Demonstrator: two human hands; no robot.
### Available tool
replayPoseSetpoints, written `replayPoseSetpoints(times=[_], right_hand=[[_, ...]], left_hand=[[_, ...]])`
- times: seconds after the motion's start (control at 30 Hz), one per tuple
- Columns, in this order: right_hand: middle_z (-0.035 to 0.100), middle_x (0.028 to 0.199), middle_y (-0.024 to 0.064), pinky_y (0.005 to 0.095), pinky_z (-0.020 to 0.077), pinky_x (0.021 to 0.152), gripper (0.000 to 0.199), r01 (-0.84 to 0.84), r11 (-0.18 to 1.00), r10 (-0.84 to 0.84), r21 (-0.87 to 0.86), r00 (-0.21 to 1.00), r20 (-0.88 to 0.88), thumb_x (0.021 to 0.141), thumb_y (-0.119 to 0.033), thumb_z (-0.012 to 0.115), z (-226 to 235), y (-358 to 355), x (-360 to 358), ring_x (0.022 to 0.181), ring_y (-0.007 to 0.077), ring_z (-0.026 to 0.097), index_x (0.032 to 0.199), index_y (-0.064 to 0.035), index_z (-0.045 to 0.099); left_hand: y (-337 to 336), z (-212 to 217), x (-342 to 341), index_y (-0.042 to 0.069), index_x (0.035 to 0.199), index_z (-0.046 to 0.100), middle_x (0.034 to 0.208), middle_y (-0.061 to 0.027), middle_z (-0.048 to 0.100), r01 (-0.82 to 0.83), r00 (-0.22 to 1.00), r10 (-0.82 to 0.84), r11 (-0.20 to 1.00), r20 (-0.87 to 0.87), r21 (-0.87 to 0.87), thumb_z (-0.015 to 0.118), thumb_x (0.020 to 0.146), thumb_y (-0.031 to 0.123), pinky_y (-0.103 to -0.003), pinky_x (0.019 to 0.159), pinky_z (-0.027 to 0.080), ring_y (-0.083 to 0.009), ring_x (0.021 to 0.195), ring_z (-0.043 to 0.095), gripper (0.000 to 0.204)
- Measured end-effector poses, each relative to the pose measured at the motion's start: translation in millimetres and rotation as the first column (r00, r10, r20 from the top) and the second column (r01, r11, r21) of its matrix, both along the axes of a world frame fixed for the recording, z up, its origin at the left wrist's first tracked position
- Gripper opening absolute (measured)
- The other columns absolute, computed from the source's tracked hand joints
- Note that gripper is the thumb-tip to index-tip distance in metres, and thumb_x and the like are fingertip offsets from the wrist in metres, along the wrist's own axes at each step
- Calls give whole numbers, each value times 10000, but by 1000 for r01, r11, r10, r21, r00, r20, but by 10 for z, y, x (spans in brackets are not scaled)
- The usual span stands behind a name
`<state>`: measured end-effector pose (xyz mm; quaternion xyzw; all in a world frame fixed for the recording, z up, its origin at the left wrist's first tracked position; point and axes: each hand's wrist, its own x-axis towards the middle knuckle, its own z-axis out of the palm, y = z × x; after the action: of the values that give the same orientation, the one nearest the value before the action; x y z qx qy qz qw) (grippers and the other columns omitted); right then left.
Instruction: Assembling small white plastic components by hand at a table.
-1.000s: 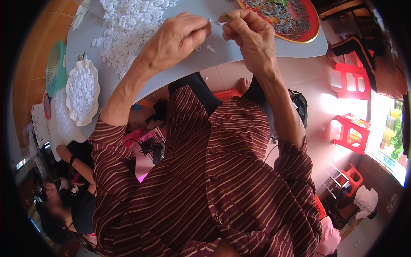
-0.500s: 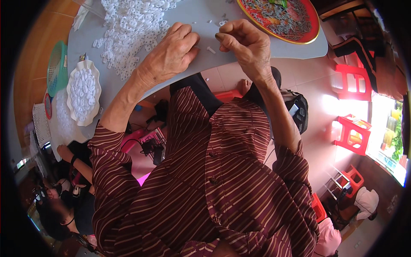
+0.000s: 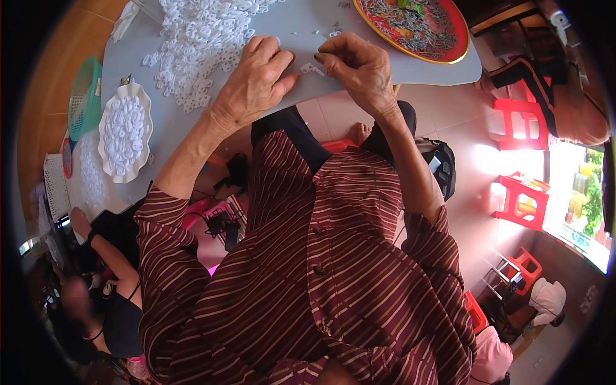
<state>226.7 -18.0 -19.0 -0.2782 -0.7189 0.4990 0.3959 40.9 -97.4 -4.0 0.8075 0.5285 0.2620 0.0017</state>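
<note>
At upper centre, the curled left hand (image 3: 255, 82) and narrow-gripped right hand (image 3: 361, 74), contents impossible to tell, flank loose white pieces (image 3: 306, 68), the white pile (image 3: 204, 35) upper left seemingly placed within easy reach.

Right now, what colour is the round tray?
The tray is red, edged gold, clearest in head view.
</note>
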Motion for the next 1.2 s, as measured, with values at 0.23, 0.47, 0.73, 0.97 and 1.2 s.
replayPoseSetpoints(times=[0.23,0.47,0.73,0.97,1.2], right_hand=[[642,690,38,206,479,578,110,5,1000,-5,19,1000,-3,776,-11,650,-56,31,-12,621,58,588,878,22,622],[643,701,43,207,484,590,125,-8,1000,9,27,999,-45,786,-11,644,-91,33,-29,641,62,598,905,17,622],[660,785,48,218,499,643,116,-69,979,16,-192,964,-265,826,-38,637,11,48,-14,728,82,627,931,13,635],[637,727,14,197,477,632,107,-17,953,-45,-304,979,-197,847,-96,646,76,57,-65,657,59,577,905,-7,660],[624,731,2,193,470,642,106,7,959,-75,-282,970,-232,861,-98,634,1,68,-48,686,52,571,927,-17,650]], left_hand=[[119,-83,67,-15,916,559,890,-135,471,-20,999,20,1000,30,1,640,737,63,-371,836,412,-295,910,458,212],[276,-77,86,-5,852,551,820,-151,549,33,996,-20,989,91,-146,547,761,39,-411,800,434,-340,872,496,101],[216,-62,49,15,986,604,801,15,570,169,711,179,895,680,-413,567,891,133,-200,719,411,-64,734,508,156],[282,-128,42,13,1030,599,839,-24,613,351,329,258,860,908,-371,552,912,159,-219,729,435,-87,768,553,194],[293,-101,98,36,954,625,748,-20,643,300,470,186,886,863,-355,540,918,213,-214,689,443,-65,711,531,199]])
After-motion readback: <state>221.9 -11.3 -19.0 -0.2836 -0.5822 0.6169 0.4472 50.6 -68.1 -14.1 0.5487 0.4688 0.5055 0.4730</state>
